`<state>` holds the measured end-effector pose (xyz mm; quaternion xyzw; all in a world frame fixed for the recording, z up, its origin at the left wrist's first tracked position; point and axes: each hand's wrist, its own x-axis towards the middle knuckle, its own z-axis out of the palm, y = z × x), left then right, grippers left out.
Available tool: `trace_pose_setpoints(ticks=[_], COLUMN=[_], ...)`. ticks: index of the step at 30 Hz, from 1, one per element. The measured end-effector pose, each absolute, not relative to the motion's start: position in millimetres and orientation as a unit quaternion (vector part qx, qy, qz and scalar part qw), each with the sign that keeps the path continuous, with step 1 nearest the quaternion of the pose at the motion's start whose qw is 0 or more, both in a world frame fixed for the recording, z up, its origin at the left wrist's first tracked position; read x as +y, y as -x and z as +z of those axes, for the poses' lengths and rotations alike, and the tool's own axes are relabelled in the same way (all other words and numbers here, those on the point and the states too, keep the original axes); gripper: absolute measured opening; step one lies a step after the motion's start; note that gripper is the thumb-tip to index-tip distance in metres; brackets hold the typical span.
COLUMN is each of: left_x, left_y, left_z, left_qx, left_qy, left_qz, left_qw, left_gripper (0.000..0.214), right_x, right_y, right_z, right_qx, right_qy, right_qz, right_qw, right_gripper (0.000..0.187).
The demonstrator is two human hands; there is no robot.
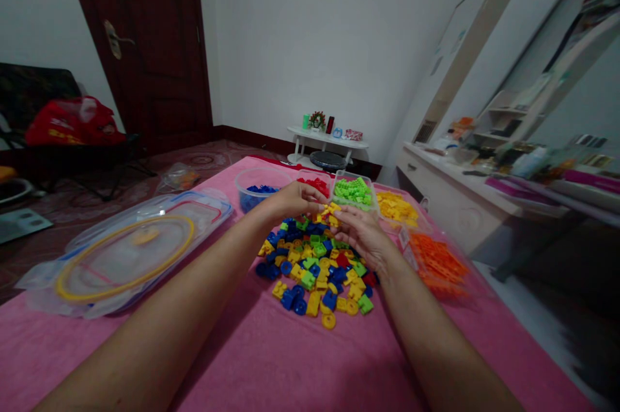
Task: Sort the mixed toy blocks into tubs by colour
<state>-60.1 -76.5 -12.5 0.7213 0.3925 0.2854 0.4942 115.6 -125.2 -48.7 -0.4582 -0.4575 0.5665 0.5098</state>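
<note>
Both my left hand (300,200) and my right hand (359,231) meet above the far side of a mixed heap of toy building blocks (314,263). Between their fingertips are yellow building blocks (330,213), gripped from both sides; whether they are joined together cannot be made out. The heap holds blue, yellow, green and a few red pieces, some round like wheels. Behind the hands stand clear tubs sorted by colour: blue pieces (261,190), red pieces (314,185), light green pieces (352,191) and yellow pieces (398,207). Orange pieces (438,263) fill a tub by my right forearm.
A pink cloth (290,367) covers the table. Stacked clear lids (140,250), one with a yellow ring, lie at the left. Beyond are a small white table (329,139), a dark door (145,37), a red bag (75,121) on a chair and a cluttered white desk (455,186).
</note>
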Motion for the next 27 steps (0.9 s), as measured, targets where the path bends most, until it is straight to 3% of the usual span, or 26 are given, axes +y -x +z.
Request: trace_pose_setpoints(ticks=[11, 19, 27], left_x=[-73, -58, -65], left_y=[52, 42, 25], left_z=[-25, -38, -57], left_qx=[0.348, 0.371, 0.364], left_qy=[-0.723, -0.692, -0.703], left_qz=[0.287, 0.488, 0.512], left_qw=[0.524, 0.381, 0.333], left_gripper=[0.031, 0.028, 0.031], right_x=[-126, -124, -124], right_y=[-110, -108, -98], right_z=[-50, -53, -69], right_qx=[-0.536, -0.523, -0.551], right_qy=[0.471, 0.477, 0.475], right_qz=[0.500, 0.493, 0.432], right_qw=[0.492, 0.506, 0.533], right_gripper=[0.035, 0.035, 0.033])
